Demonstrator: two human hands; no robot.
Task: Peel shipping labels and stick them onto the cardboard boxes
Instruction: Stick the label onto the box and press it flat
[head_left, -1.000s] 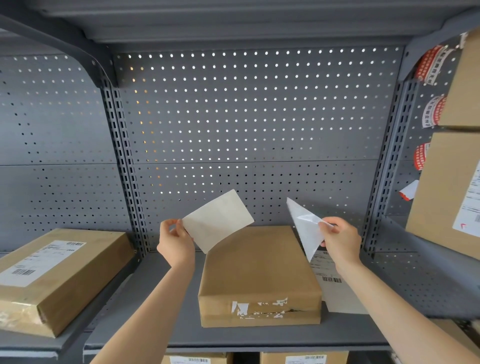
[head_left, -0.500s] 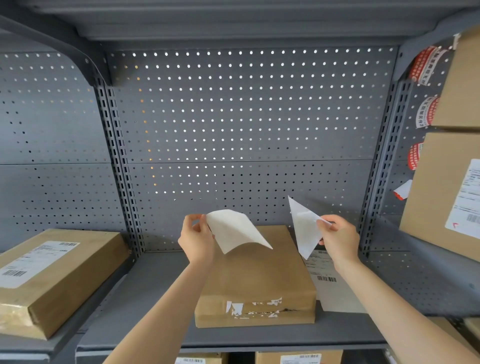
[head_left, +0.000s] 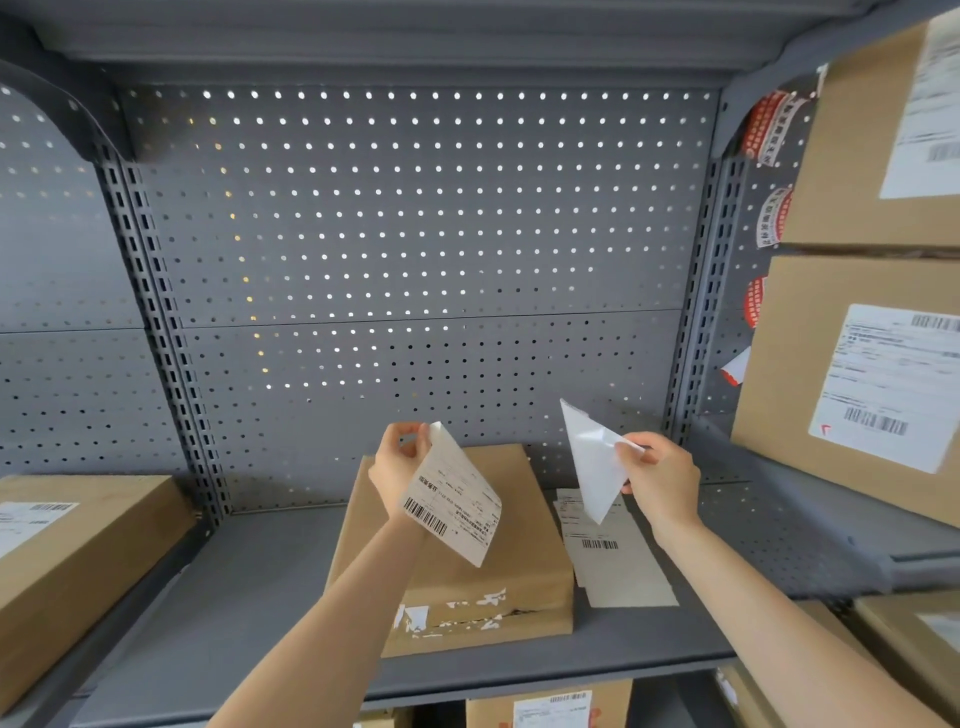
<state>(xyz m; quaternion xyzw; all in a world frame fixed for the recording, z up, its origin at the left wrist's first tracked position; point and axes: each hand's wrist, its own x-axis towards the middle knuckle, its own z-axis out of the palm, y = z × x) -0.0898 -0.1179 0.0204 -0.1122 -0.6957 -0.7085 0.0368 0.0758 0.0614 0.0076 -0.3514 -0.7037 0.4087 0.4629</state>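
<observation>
While our left hand (head_left: 399, 464) pinches the peeled label (head_left: 453, 503) by its top corner above the box (head_left: 524, 551) and our right hand (head_left: 658, 480) pinches the liner (head_left: 592, 462), we should land one edge first, then smooth outward.

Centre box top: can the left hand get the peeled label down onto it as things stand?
Probably yes. The left hand holds the label just above the centre box, whose top is bare.
</observation>
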